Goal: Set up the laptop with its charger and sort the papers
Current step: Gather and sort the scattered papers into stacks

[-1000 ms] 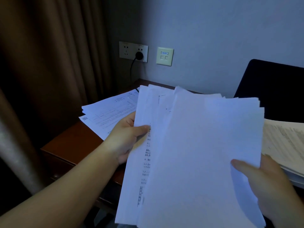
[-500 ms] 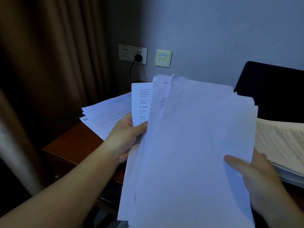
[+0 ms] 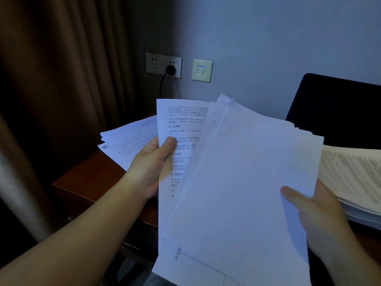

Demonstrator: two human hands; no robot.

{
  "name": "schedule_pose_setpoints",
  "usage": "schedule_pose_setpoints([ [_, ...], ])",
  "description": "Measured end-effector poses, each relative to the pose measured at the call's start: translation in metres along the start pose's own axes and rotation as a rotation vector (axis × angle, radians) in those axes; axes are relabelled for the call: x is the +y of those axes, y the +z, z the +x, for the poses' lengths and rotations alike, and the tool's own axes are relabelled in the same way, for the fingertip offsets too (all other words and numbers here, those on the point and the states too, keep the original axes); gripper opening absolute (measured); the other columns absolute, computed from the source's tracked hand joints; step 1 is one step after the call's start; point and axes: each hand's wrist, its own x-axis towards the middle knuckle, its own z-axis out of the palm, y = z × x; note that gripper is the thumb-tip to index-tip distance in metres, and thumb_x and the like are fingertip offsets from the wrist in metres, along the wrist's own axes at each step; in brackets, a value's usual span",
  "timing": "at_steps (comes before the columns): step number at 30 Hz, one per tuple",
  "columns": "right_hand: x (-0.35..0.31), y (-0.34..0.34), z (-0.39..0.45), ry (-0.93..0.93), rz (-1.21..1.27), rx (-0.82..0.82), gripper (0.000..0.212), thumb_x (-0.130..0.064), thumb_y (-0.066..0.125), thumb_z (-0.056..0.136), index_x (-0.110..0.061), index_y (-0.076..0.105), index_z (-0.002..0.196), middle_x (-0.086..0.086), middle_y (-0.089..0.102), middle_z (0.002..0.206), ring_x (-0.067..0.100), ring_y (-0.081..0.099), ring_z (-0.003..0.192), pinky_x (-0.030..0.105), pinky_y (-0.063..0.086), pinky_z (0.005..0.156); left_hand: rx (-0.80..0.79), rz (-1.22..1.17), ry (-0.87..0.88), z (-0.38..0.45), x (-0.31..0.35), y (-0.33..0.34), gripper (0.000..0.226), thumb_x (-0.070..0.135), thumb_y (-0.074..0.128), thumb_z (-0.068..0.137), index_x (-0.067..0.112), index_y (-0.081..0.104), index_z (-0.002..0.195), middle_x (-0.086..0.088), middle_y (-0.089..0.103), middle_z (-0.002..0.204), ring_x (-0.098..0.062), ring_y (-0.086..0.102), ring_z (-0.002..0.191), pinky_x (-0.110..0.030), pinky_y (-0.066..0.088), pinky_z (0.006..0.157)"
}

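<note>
I hold a fanned bundle of white papers (image 3: 243,182) upright in front of me. My left hand (image 3: 150,164) pinches a printed sheet (image 3: 177,129) at the bundle's left side, thumb on its face. My right hand (image 3: 315,217) grips the blank-faced sheets at their right edge, thumb on top. A second pile of printed papers (image 3: 127,141) lies on the wooden desk (image 3: 86,178) at the left. The laptop's dark open screen (image 3: 338,108) stands at the right. A black charger plug (image 3: 170,69) sits in the wall socket (image 3: 162,65), its cable hanging down behind the papers.
A thick stack of printed pages (image 3: 354,178) lies at the right, in front of the laptop screen. A brown curtain (image 3: 51,89) hangs at the left beside the desk. A white network wall plate (image 3: 202,70) is next to the socket.
My left hand has drawn the printed sheet further out to the left and upward, so more of its text shows. The bundle has fanned wider and the right hand has shifted slightly.
</note>
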Motion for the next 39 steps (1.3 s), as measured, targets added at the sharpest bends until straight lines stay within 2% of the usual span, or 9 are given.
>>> schedule_pose_setpoints([
  [4,-0.002,-0.001,0.001,0.042,0.067,-0.015,0.045,0.006,0.064,0.094,-0.021,0.065,0.13,-0.009,0.072,0.124,0.016,0.064,0.119,0.043,0.042,0.11,-0.023,-0.006,0.003,0.001,0.0,0.0,0.032,0.026,0.055,0.102,0.016,0.064,0.131,-0.013,0.073,0.125,-0.03,0.074,0.106,-0.05,0.063,0.085],
  [9,-0.003,-0.001,0.002,0.06,0.14,-0.003,0.036,0.005,0.063,0.094,-0.027,0.071,0.109,-0.017,0.076,0.109,0.006,0.068,0.107,0.03,0.046,0.096,-0.039,-0.048,0.015,0.001,-0.001,-0.001,0.027,0.028,0.056,0.099,0.021,0.067,0.122,-0.011,0.074,0.124,-0.029,0.075,0.104,-0.047,0.064,0.08],
  [13,-0.004,-0.003,0.003,0.019,0.173,0.072,0.035,0.003,0.064,0.094,-0.028,0.07,0.107,-0.022,0.076,0.105,-0.002,0.069,0.1,0.024,0.046,0.09,-0.005,-0.084,0.075,0.0,-0.002,-0.001,0.025,0.024,0.05,0.106,0.019,0.067,0.124,-0.011,0.074,0.123,-0.028,0.075,0.105,-0.045,0.064,0.08],
  [19,-0.01,-0.004,0.002,0.04,0.256,0.108,0.035,0.001,0.062,0.097,-0.025,0.066,0.121,-0.012,0.071,0.121,0.01,0.065,0.113,0.034,0.044,0.103,0.038,-0.137,0.081,-0.001,0.0,-0.001,0.023,0.022,0.05,0.107,0.019,0.069,0.121,-0.011,0.075,0.123,-0.031,0.074,0.109,-0.051,0.063,0.083],
  [22,-0.013,-0.003,0.0,0.082,0.305,0.072,0.032,0.001,0.06,0.098,-0.026,0.068,0.115,-0.013,0.074,0.113,0.007,0.069,0.102,0.033,0.049,0.095,0.065,-0.089,0.049,-0.003,0.0,0.003,0.024,0.023,0.057,0.104,0.017,0.069,0.123,-0.011,0.075,0.122,-0.032,0.073,0.109,-0.053,0.062,0.084],
  [26,-0.017,-0.006,-0.001,0.103,0.381,0.02,0.039,0.002,0.055,0.1,-0.021,0.062,0.131,-0.005,0.073,0.122,0.015,0.07,0.106,0.036,0.051,0.092,0.067,0.001,0.041,-0.009,0.001,0.019,0.026,0.019,0.069,0.094,0.01,0.071,0.118,-0.014,0.077,0.114,-0.032,0.076,0.099,-0.045,0.063,0.07],
  [29,-0.018,-0.008,-0.002,0.12,0.408,-0.046,0.036,0.0,0.053,0.1,-0.022,0.064,0.126,-0.005,0.075,0.118,0.013,0.074,0.1,0.036,0.052,0.088,0.025,0.086,0.067,-0.013,0.002,0.033,0.036,0.023,0.076,0.082,0.009,0.073,0.115,-0.015,0.077,0.113,-0.032,0.076,0.099,-0.042,0.062,0.073],
  [35,-0.016,-0.011,-0.001,0.141,0.464,-0.136,0.035,-0.004,0.051,0.101,-0.022,0.064,0.127,-0.005,0.075,0.119,0.014,0.074,0.104,0.031,0.062,0.077,-0.053,0.145,0.056,-0.02,0.007,0.055,0.03,0.031,0.065,0.1,0.01,0.07,0.121,-0.014,0.077,0.114,-0.034,0.075,0.103,-0.047,0.063,0.083],
  [39,-0.016,-0.007,-0.001,0.143,0.407,-0.149,0.037,-0.003,0.054,0.1,-0.019,0.064,0.132,-0.001,0.074,0.124,0.02,0.072,0.11,0.043,0.053,0.093,-0.068,0.268,0.101,-0.027,0.011,0.072,0.027,0.043,0.064,0.097,0.02,0.077,0.104,-0.013,0.078,0.107,-0.029,0.077,0.091,-0.041,0.062,0.075],
])
